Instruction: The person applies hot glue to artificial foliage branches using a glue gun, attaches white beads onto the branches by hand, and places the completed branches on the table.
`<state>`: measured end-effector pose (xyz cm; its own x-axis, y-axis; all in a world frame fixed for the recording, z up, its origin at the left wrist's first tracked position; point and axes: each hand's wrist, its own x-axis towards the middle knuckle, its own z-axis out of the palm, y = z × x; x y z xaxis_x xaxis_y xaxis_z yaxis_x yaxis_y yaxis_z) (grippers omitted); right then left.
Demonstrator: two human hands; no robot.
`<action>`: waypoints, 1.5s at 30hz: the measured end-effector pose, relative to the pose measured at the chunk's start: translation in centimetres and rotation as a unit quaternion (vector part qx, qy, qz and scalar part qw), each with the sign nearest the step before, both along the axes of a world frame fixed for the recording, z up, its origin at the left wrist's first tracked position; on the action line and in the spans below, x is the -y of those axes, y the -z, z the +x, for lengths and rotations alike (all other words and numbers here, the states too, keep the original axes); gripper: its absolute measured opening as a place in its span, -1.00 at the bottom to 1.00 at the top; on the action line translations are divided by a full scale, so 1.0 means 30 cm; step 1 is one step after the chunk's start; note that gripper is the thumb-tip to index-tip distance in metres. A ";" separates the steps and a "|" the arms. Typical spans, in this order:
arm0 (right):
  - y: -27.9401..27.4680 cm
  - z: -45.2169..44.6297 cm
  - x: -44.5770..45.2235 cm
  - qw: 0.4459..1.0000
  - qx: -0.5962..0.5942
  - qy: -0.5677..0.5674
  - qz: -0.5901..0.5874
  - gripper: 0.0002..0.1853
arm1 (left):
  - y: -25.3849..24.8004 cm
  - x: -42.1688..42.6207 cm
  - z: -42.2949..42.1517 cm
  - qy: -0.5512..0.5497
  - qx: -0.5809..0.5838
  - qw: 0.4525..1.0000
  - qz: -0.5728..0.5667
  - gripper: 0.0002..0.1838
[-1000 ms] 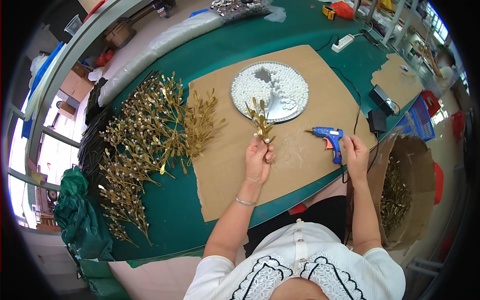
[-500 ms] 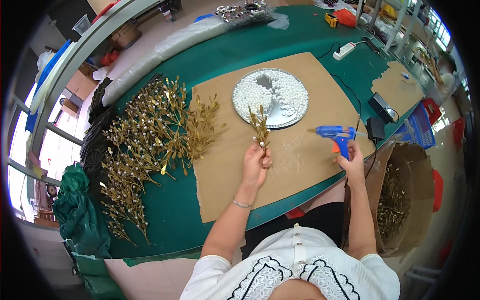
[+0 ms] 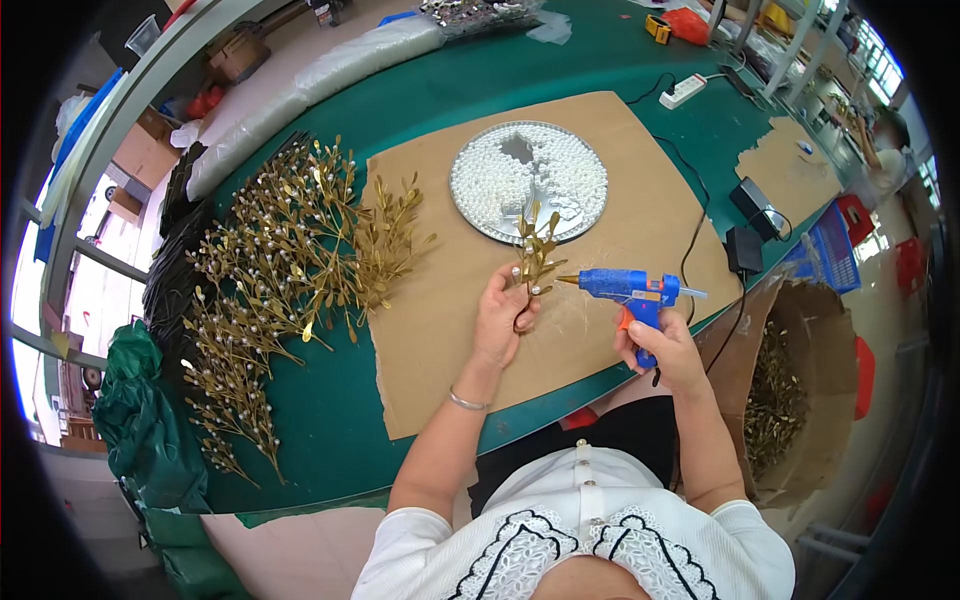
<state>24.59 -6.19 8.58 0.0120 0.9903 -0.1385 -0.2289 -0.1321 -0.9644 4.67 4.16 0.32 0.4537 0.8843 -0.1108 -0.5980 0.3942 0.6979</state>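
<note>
My left hand [image 3: 503, 318] is closed on a gold-leaved artificial sprig [image 3: 538, 258], its leaves pointing up and away from me. In my right hand [image 3: 664, 345] is a blue hot glue gun [image 3: 630, 286], with fingers at the orange trigger. The gun's nozzle points left and is close to the sprig's lower part; whether it touches I cannot tell. Just beyond the sprig lies a round silver-rimmed tray [image 3: 470, 215] holding loose white pearl beads [image 3: 490, 175]. To the left, many gold sprigs with pearls [image 3: 290, 260] are piled together.
A cardboard sheet [image 3: 440, 370] covers part of the green table [image 3: 330, 440]. The gun's cord, black adapters [image 3: 743, 250] and a white power strip [image 3: 682, 92] are at the right. Below the right edge, a carton [image 3: 825, 400] holds more sprigs. A co-worker [image 3: 885, 160] is far right.
The glue gun has moved left, bringing its nozzle near the sprig. My left hand has shifted slightly, and the sprig now leans more to the right. The whole view has shifted a little.
</note>
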 end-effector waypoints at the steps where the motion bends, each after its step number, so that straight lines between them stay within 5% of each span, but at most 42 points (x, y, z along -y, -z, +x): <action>1: -0.005 -0.002 -0.004 1.000 0.002 -0.001 -0.002 -0.75 | -0.001 0.001 0.001 0.003 -0.001 1.000 0.002 -0.68; 45: -0.019 0.043 -0.033 0.999 0.003 -0.035 -0.024 -0.79 | 0.005 0.002 0.009 -0.001 0.001 1.000 0.012 -0.62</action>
